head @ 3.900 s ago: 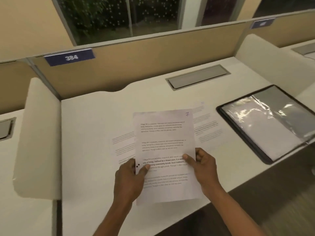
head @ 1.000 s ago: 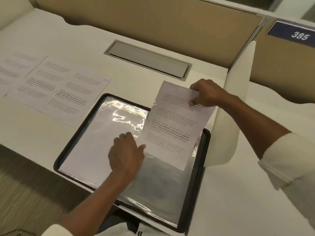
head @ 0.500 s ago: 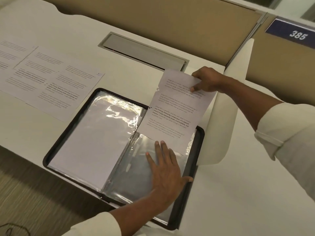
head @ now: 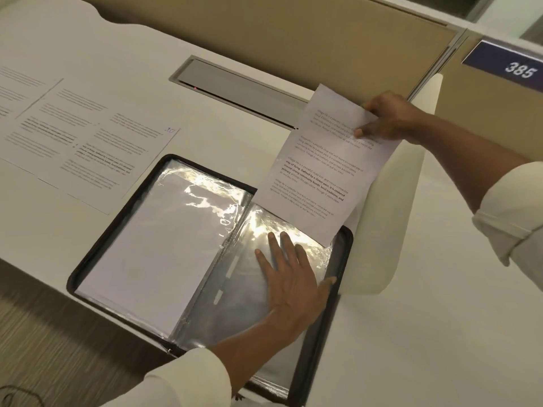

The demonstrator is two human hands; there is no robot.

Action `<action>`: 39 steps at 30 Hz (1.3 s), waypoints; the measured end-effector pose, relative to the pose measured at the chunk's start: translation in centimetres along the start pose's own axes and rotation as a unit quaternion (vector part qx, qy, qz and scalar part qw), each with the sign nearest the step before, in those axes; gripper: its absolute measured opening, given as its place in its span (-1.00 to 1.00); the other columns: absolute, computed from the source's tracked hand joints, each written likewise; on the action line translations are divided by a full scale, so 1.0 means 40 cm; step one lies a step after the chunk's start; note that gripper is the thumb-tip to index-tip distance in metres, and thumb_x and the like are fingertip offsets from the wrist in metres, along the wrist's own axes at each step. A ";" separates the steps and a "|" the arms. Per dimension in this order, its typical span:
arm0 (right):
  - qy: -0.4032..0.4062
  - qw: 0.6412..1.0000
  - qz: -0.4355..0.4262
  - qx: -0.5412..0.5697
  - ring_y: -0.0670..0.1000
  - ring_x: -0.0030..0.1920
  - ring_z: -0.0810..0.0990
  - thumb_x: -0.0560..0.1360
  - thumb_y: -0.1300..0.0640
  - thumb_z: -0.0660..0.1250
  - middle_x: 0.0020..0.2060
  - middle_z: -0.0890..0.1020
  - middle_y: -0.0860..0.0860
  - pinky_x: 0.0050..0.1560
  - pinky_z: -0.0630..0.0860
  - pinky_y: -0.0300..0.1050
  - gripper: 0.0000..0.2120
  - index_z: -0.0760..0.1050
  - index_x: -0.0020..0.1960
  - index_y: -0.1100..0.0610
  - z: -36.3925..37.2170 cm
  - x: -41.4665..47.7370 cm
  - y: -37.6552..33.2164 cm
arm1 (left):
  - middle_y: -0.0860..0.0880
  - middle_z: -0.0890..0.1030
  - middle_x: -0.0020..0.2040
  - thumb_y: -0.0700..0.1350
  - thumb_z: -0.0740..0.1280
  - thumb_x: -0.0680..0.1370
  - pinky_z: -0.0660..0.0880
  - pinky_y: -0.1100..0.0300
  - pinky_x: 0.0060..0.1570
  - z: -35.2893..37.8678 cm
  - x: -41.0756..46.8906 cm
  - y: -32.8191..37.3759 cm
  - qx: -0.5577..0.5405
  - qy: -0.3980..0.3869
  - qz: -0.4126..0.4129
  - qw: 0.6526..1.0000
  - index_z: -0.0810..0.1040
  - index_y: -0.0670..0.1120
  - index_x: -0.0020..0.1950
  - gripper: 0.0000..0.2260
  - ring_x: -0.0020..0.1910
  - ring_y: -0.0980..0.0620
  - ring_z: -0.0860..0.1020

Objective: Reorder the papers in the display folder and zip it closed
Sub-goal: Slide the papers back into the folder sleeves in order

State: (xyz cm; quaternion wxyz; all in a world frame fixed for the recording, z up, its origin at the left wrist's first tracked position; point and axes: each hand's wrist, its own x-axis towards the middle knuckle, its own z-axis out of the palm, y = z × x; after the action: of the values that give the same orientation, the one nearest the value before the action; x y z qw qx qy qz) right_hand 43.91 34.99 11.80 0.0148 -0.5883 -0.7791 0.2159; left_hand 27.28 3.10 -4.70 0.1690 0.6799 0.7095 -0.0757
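Observation:
A black zip display folder (head: 97,245) lies open on the white desk, its clear sleeves shining. The left sleeve (head: 152,254) has white paper inside it. My left hand (head: 289,277) presses flat with spread fingers on the right sleeve (head: 235,298). My right hand (head: 388,118) pinches the top edge of a printed sheet (head: 320,168) and holds it tilted, its lower edge at the top of the right sleeve. Whether the sheet's edge is inside the sleeve cannot be told.
Several printed sheets (head: 76,136) lie side by side on the desk, left of the folder. A grey cable hatch (head: 235,89) sits behind them. A tan partition (head: 264,30) backs the desk, a white side divider (head: 390,230) stands right of the folder, and a sign (head: 505,66) reads 385.
Since half a second ago my left hand stays flat on the right sleeve and my right hand keeps holding the sheet at its top opening. Earlier the left hand lay on the left sleeve.

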 end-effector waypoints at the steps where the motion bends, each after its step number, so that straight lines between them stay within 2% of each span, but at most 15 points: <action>1: 0.001 1.000 0.002 -0.002 0.21 -0.06 0.58 0.47 0.14 0.59 -0.12 0.66 0.18 -0.09 0.50 0.01 -0.76 0.67 0.06 0.23 -0.002 0.005 0.005 | -0.39 -0.28 0.66 0.47 -0.12 0.62 -0.26 -0.56 0.46 -0.005 0.001 0.005 0.011 -0.006 -0.001 1.000 -0.07 -0.22 0.71 -0.07 0.59 -0.48 -0.41; 3: -0.001 1.000 0.001 -0.011 0.20 -0.07 0.57 0.47 0.13 0.59 -0.16 0.64 0.15 -0.12 0.48 -0.03 -0.76 0.68 0.06 0.23 -0.010 0.008 0.006 | -0.41 -0.25 0.66 0.43 -0.08 0.65 -0.25 -0.58 0.44 -0.014 0.002 0.014 0.022 -0.011 -0.003 1.000 -0.07 -0.23 0.71 -0.11 0.58 -0.52 -0.38; 6: 0.003 1.000 0.004 0.001 0.24 0.03 0.66 0.45 0.14 0.61 -0.07 0.71 0.16 0.04 0.59 0.07 -0.72 0.69 0.13 0.17 -0.031 0.017 0.018 | -0.40 -0.07 0.69 0.28 0.02 0.69 -0.22 -0.59 0.45 -0.028 0.005 0.023 0.012 -0.015 -0.003 1.000 0.08 -0.23 0.70 -0.25 0.62 -0.54 -0.26; 8: 0.008 1.000 0.009 0.022 0.19 -0.02 0.66 0.46 0.17 0.60 -0.05 0.72 0.16 0.05 0.61 0.07 -0.73 0.70 0.13 0.15 -0.049 0.020 0.023 | -0.38 0.04 0.68 0.17 0.12 0.69 -0.15 -0.56 0.50 -0.037 0.005 0.020 0.008 -0.023 0.017 1.000 0.18 -0.25 0.65 -0.34 0.64 -0.51 -0.18; 10: 0.015 0.999 0.019 0.038 0.13 -0.10 0.64 0.47 0.18 0.59 -0.06 0.73 0.17 0.00 0.60 0.03 -0.77 0.69 0.11 0.14 -0.064 0.027 0.028 | -0.32 0.16 0.66 0.07 0.21 0.66 -0.02 -0.47 0.57 -0.043 0.006 0.014 -0.013 -0.027 0.034 0.999 0.34 -0.23 0.56 -0.45 0.67 -0.45 -0.07; 12: 0.016 0.998 0.024 0.055 0.09 -0.14 0.63 0.48 0.18 0.58 -0.11 0.71 0.11 -0.07 0.57 -0.10 -0.80 0.68 0.09 0.12 -0.083 0.030 0.026 | -0.23 0.35 0.59 -0.01 0.30 0.62 0.21 -0.31 0.58 -0.050 0.002 0.006 -0.058 -0.014 0.038 0.998 0.54 -0.18 0.39 -0.60 0.67 -0.35 0.12; 14: 0.009 0.998 0.034 0.058 0.04 -0.19 0.63 0.50 0.17 0.57 -0.16 0.67 0.02 -0.20 0.54 -0.21 -0.80 0.66 0.10 0.08 -0.102 0.036 0.025 | -0.13 0.58 0.36 -0.07 0.39 0.56 0.53 -0.12 0.35 -0.053 -0.004 0.000 -0.111 0.029 0.030 0.993 0.67 -0.13 0.15 -0.78 0.52 -0.22 0.44; 16: -0.009 0.998 0.043 0.043 -0.04 -0.22 0.62 0.51 0.15 0.57 -0.15 0.68 -0.01 -0.24 0.50 -0.24 -0.79 0.66 0.11 0.05 -0.125 0.044 0.024 | -0.01 0.65 0.02 -0.09 0.51 0.51 0.64 0.06 -0.05 -0.079 -0.011 -0.009 -0.164 0.076 0.013 0.983 0.68 -0.06 -0.04 -0.91 0.13 -0.05 0.63; 17: -0.019 0.998 0.047 0.034 -0.04 -0.20 0.63 0.51 0.13 0.58 -0.12 0.69 -0.01 -0.20 0.50 -0.23 -0.78 0.66 0.13 0.04 -0.137 0.048 0.025 | 0.03 0.63 -0.05 -0.06 0.52 0.53 0.61 0.10 -0.12 -0.092 -0.012 -0.014 -0.180 0.082 -0.003 0.980 0.66 -0.03 -0.05 -0.91 0.02 0.01 0.60; 20: -0.055 0.996 0.066 0.036 0.02 -0.14 0.66 0.48 0.12 0.59 -0.05 0.72 0.00 -0.13 0.52 -0.17 -0.75 0.67 0.13 0.06 -0.168 0.062 0.025 | 0.07 0.62 -0.05 0.12 0.41 0.64 0.58 0.08 -0.09 -0.112 0.000 -0.030 -0.209 0.082 -0.036 0.974 0.59 0.00 0.00 -0.80 -0.02 0.04 0.56; 23: -0.079 0.994 0.077 0.015 0.08 -0.06 0.69 0.47 0.10 0.60 -0.04 0.74 0.01 -0.03 0.58 -0.08 -0.73 0.68 0.13 0.07 -0.184 0.073 0.027 | 0.08 0.57 -0.25 0.29 0.34 0.61 0.55 0.08 -0.33 -0.113 0.003 -0.032 -0.202 0.141 -0.047 0.968 0.51 0.01 -0.16 -0.63 -0.29 0.06 0.54; 26: -0.094 0.992 0.087 0.006 0.16 -0.05 0.73 0.44 0.11 0.62 -0.07 0.77 0.06 -0.04 0.60 -0.04 -0.74 0.69 0.11 0.09 -0.182 0.087 0.031 | 0.09 0.53 -0.33 0.19 0.23 0.72 0.44 0.16 -0.41 -0.104 0.000 -0.032 -0.165 0.160 -0.040 0.972 0.56 0.01 -0.18 -0.62 -0.40 0.08 0.50; 30: -0.105 0.990 0.090 0.000 0.08 -0.14 0.71 0.45 0.13 0.61 -0.12 0.76 0.01 -0.17 0.55 -0.12 -0.76 0.70 0.09 0.06 -0.177 0.101 0.027 | 0.08 0.52 -0.43 -0.10 0.55 0.53 0.34 0.22 -0.53 -0.102 0.006 -0.040 -0.143 0.181 -0.017 0.973 0.58 0.00 -0.32 -0.74 -0.52 0.09 0.47; 35: -0.129 0.986 0.106 0.024 0.11 -0.14 0.74 0.45 0.19 0.60 -0.18 0.78 -0.02 -0.15 0.59 -0.10 -0.75 0.70 0.10 0.08 -0.172 0.121 0.025 | 0.13 0.49 -0.47 0.02 0.61 0.48 0.40 0.25 -0.57 -0.113 0.009 -0.040 -0.147 0.167 -0.016 0.975 0.53 0.05 -0.34 -0.69 -0.54 0.13 0.46; 39: -0.143 0.982 0.116 0.047 0.11 -0.18 0.77 0.44 0.20 0.60 -0.11 0.79 0.07 -0.09 0.66 -0.04 -0.75 0.69 0.10 0.10 -0.176 0.136 0.020 | 0.12 0.49 -0.46 0.03 0.66 0.38 0.41 0.25 -0.56 -0.126 0.019 -0.035 -0.146 0.151 -0.006 0.978 0.55 0.02 -0.31 -0.69 -0.56 0.12 0.45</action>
State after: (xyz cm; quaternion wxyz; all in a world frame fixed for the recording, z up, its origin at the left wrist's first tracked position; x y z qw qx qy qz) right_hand 44.90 42.43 16.63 -0.0940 -0.6365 -0.6888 0.3340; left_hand 25.18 5.42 -0.43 0.1570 0.6470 0.7344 0.1318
